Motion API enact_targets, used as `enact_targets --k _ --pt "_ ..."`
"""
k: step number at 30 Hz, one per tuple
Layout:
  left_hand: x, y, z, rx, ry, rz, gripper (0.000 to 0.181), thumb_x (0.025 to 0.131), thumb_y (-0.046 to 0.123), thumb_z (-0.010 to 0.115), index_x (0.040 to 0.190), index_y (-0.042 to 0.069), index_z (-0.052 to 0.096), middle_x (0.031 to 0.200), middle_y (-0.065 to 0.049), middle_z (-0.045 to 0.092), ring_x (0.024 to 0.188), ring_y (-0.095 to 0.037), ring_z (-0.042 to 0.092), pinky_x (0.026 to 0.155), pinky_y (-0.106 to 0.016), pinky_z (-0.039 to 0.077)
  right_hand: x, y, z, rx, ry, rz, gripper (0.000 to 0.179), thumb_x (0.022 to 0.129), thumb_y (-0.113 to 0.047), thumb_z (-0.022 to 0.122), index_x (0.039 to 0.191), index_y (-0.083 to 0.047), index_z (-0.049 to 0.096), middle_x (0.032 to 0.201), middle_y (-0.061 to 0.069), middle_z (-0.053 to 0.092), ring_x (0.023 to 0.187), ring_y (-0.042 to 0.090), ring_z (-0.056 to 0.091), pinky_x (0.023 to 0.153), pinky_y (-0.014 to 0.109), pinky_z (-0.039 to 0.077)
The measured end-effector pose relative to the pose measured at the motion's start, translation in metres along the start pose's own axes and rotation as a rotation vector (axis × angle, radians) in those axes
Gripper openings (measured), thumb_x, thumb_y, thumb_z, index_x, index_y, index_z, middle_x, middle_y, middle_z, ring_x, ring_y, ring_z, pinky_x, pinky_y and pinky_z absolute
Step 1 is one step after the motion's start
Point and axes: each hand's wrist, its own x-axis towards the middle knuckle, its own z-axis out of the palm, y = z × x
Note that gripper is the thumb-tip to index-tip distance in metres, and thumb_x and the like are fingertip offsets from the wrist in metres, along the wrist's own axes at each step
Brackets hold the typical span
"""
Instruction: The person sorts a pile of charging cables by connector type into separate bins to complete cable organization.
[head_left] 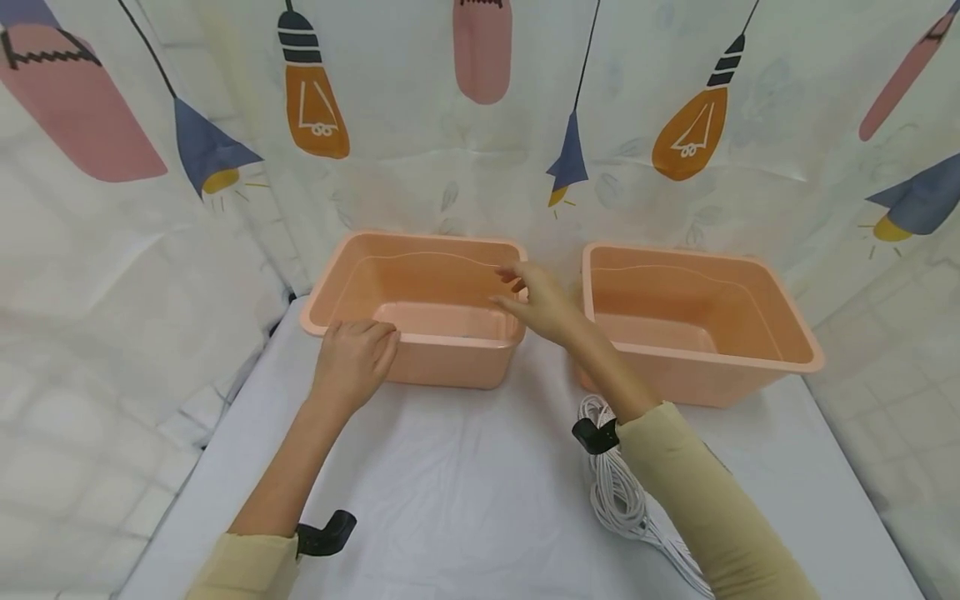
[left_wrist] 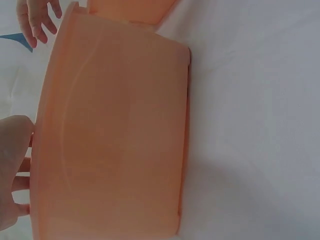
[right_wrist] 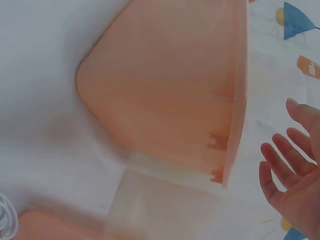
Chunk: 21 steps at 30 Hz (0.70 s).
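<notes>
Two peach-coloured plastic tubs stand side by side. At the front rim of the left tub (head_left: 442, 364) is my left hand (head_left: 354, 360), its fingers bent over the edge. The left wrist view has that hand (left_wrist: 12, 170) at the rim, beside the tub's outer wall (left_wrist: 115, 135). My right hand (head_left: 542, 302) hovers over the right end of the same tub with fingers loosely spread and holding nothing. Its spread fingers (right_wrist: 282, 157) are apart from the rim in the right wrist view. The right tub (head_left: 697, 379) is beside my right forearm.
A coiled white cable (head_left: 617, 492) lies on the white-covered table (head_left: 457, 492), partly under my right forearm. Behind the tubs hangs a pale curtain (head_left: 420, 183) printed with lamps and bulbs. Each wrist wears a black camera mount (head_left: 327, 535).
</notes>
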Motion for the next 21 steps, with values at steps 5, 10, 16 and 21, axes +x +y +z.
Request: enact_targets --k 5,10,16,21 --pt "0.002 0.007 0.008 -0.018 0.067 0.004 0.021 0.101 0.012 0.068 0.11 -0.004 0.077 0.107 -0.022 0.077 0.102 -0.044 0.073 0.099 -0.064 0.051 -0.013 0.005 -0.002 -0.006 0.027 -0.021 0.049 0.1 -0.013 0.073 0.143 0.006 0.058 0.137 0.024 0.065 0.119 0.042 0.065 0.102 0.052 0.054" --pt "0.004 0.017 0.014 -0.032 0.094 0.013 0.021 0.1 0.014 0.07 0.111 -0.002 0.077 0.108 -0.02 0.077 0.104 -0.041 0.073 0.099 -0.06 0.052 -0.026 0.008 -0.004 -0.045 0.078 -0.052 0.046 0.098 -0.014 0.076 0.138 0.006 0.062 0.131 0.024 0.069 0.113 0.039 0.069 0.096 0.053 0.058" --pt "0.008 0.031 0.017 -0.059 0.084 0.007 0.024 0.102 0.017 0.067 0.115 0.0 0.077 0.112 -0.019 0.077 0.11 -0.04 0.072 0.109 -0.063 0.048 -0.046 0.013 -0.005 -0.051 0.111 -0.035 0.044 0.098 -0.013 0.076 0.136 0.005 0.063 0.129 0.024 0.069 0.114 0.04 0.067 0.093 0.055 0.057" --pt "0.01 0.041 0.022 -0.076 0.074 0.012 0.024 0.103 0.017 0.067 0.117 0.0 0.076 0.113 -0.018 0.076 0.111 -0.039 0.072 0.112 -0.064 0.046 -0.063 0.017 -0.007 -0.034 0.119 0.018 0.047 0.098 -0.013 0.076 0.14 0.002 0.061 0.133 0.022 0.067 0.12 0.04 0.064 0.098 0.056 0.056"
